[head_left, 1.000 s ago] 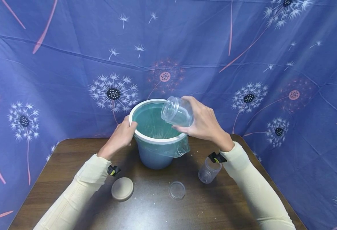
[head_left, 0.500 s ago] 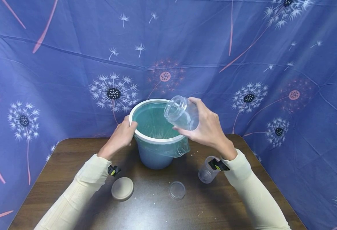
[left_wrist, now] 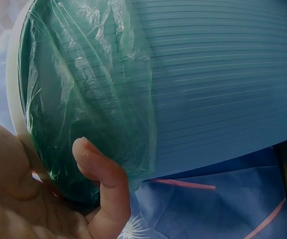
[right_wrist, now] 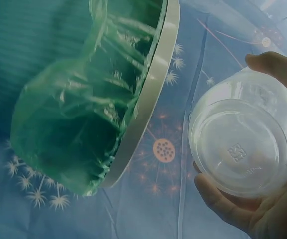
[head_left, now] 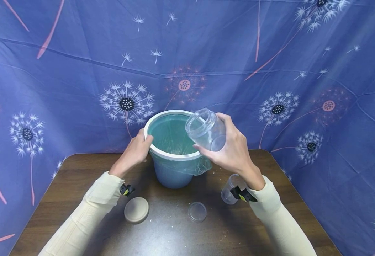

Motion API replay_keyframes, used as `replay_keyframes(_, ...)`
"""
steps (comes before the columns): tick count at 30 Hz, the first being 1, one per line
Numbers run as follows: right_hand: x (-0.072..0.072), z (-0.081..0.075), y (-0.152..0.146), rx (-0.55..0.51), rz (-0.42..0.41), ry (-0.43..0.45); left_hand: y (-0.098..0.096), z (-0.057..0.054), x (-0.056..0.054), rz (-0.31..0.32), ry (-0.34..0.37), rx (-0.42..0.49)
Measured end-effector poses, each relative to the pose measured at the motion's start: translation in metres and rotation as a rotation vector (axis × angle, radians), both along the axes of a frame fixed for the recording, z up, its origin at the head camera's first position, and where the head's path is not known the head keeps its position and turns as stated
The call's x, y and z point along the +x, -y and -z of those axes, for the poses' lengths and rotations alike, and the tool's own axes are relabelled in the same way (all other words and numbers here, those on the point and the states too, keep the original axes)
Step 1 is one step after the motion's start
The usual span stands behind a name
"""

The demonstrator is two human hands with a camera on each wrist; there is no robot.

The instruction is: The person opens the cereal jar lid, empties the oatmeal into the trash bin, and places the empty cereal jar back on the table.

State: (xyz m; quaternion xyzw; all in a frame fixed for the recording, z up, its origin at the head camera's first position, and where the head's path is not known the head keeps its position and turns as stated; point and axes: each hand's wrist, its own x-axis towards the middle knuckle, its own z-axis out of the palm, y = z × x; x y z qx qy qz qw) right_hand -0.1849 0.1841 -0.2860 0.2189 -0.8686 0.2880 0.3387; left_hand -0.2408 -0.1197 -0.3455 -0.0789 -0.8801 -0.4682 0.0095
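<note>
A blue ribbed trash bin [head_left: 171,174] with a white rim ring stands on the table, lined with a thin green plastic bag [left_wrist: 83,74] folded over its outside. My left hand [head_left: 137,149] grips the bin's rim at the left side, thumb on top and fingers below outside. In my right hand [head_left: 233,145] is a clear plastic jar [head_left: 206,129], held round its body, tilted with its open mouth to the upper left over the bin's right rim. The right wrist view looks onto the jar's round base [right_wrist: 238,149]; no contents show inside it.
A beige round lid [head_left: 136,210] and a clear round lid [head_left: 197,212] lie on the brown table [head_left: 162,234], with small crumbs around. Another clear jar [head_left: 230,192] stands below my right wrist, partly hidden. A blue dandelion-print cloth [head_left: 78,89] hangs behind.
My right hand has moved slightly right and toward me with the jar, and the jar's mouth has turned up from its lower tilt. The left hand and bin have stayed put.
</note>
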Motion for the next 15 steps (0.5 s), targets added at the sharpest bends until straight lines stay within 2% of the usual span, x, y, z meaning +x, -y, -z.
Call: replay_keyframes(15, 0.021, 0.014, 0.006, -0.117, -0.072, -0.004, 0.001, 0.0, -0.001, -0.002, 0.005, -0.004)
